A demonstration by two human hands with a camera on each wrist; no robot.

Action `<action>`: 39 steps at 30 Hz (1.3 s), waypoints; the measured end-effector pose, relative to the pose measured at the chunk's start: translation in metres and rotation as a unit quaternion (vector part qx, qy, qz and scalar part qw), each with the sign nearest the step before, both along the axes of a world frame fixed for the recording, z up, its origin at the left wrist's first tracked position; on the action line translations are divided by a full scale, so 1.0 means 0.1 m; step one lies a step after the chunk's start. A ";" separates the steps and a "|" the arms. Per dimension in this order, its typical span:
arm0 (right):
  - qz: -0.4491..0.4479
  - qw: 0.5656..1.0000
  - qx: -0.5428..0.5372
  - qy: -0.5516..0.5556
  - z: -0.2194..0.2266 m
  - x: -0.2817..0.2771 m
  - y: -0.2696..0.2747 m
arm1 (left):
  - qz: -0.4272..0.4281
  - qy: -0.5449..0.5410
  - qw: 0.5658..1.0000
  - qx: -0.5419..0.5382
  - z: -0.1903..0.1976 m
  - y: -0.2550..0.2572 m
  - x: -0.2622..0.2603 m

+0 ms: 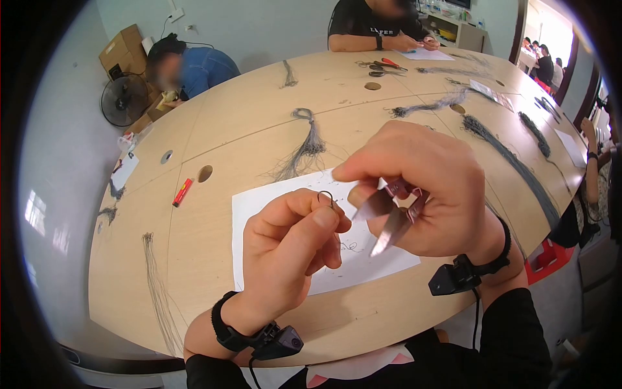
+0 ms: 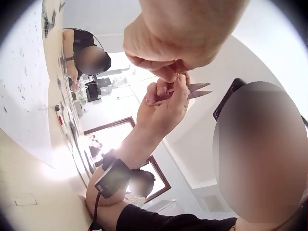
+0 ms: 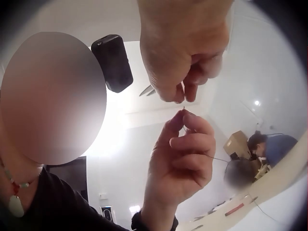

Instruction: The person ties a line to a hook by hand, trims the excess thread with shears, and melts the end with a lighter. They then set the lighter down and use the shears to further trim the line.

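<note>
In the head view my left hand point(image 1: 285, 243) pinches a small dark fish hook point(image 1: 325, 194) between thumb and forefinger, its bend standing above the fingertips. A thin line point(image 3: 219, 159) trails from that hand in the right wrist view. My right hand point(image 1: 431, 185) grips a pair of scissors point(image 1: 389, 230), their loops in the palm and their blades apart, pointing down beside the left fingertips. The right thumb and forefinger reach toward the hook. Beneath both hands lies a white sheet of paper point(image 1: 259, 207), with small dark hooks and bits of line on it.
Bundles of grey line point(image 1: 311, 142) lie beyond the paper, with a longer bundle point(image 1: 512, 159) on the right. A red tube point(image 1: 183, 192) sits near a round table hole point(image 1: 205, 173). Pliers point(image 1: 392, 63) lie at the far side. Other people point(image 1: 194, 68) sit around the table.
</note>
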State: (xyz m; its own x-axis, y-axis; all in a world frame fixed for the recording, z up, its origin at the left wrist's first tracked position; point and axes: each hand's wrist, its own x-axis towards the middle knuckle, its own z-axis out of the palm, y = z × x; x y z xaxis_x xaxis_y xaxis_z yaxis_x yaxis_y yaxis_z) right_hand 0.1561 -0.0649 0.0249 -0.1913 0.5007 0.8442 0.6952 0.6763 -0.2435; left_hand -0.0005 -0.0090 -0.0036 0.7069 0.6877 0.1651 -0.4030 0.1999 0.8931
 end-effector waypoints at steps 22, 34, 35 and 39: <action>0.150 0.924 -0.245 0.254 -0.09 -0.09 0.02 | -0.050 0.023 0.998 -0.027 -0.05 0.01 0.03; 0.145 0.923 -0.228 0.273 -0.12 -0.12 0.03 | 0.054 0.016 0.989 0.134 -0.10 0.04 0.07; 0.142 0.925 -0.221 0.274 -0.13 -0.11 0.04 | 0.054 0.016 0.989 0.134 -0.09 0.03 0.06; 0.147 0.911 -0.231 0.308 -0.11 -0.11 0.03 | 0.009 0.032 0.997 0.070 -0.06 0.03 0.06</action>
State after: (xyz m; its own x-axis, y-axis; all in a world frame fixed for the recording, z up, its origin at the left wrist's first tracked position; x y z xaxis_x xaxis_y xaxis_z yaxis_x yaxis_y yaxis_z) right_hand 0.1447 -0.0615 0.0144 0.0643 0.8331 0.5493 0.1347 0.5382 -0.8320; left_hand 0.0050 -0.0065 -0.0099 0.7066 0.6741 0.2152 -0.3461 0.0640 0.9360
